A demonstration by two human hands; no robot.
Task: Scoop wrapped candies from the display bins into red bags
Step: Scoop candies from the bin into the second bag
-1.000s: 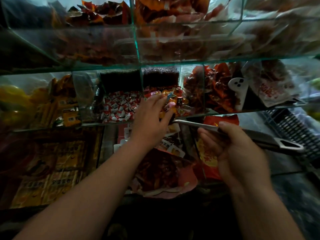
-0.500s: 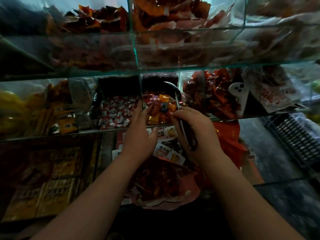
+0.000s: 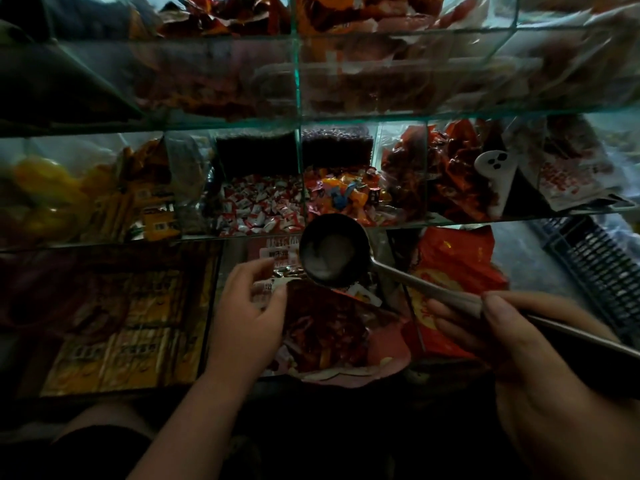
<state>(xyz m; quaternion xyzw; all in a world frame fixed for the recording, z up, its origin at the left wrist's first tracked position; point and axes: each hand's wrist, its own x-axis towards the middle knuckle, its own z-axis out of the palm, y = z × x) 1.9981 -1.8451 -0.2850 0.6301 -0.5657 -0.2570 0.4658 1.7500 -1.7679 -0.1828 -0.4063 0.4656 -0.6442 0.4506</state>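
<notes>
1. The left hand [image 3: 246, 317] pinches the red bag [image 3: 325, 327] at its left rim, fingers curled
2. The right hand [image 3: 512, 334], right of the bag, grips the handle of a metal ladle [image 3: 329, 252], thumb on top
3. The ladle's bowl hangs just above the bag's far rim (pale inside facing up)
4. Beyond the bag, behind glass [image 3: 301, 168], lie red-and-white wrapped candies [image 3: 259, 209] and mixed bright ones [image 3: 343, 197]

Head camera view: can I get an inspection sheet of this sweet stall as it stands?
Surface: glass shelf, divided into bins.
Job's things: ladle, bowl looks empty, over open red bag; white-red candies and mixed candies in neighbouring bins.
Clutter: yellow packets lower left; spare red bag right; black basket far right.
Hands: left hand pinches the bag's rim; right hand grips ladle handle.
Cables: nothing seen.
Surroundings: dim; upper bins blurred.
</notes>
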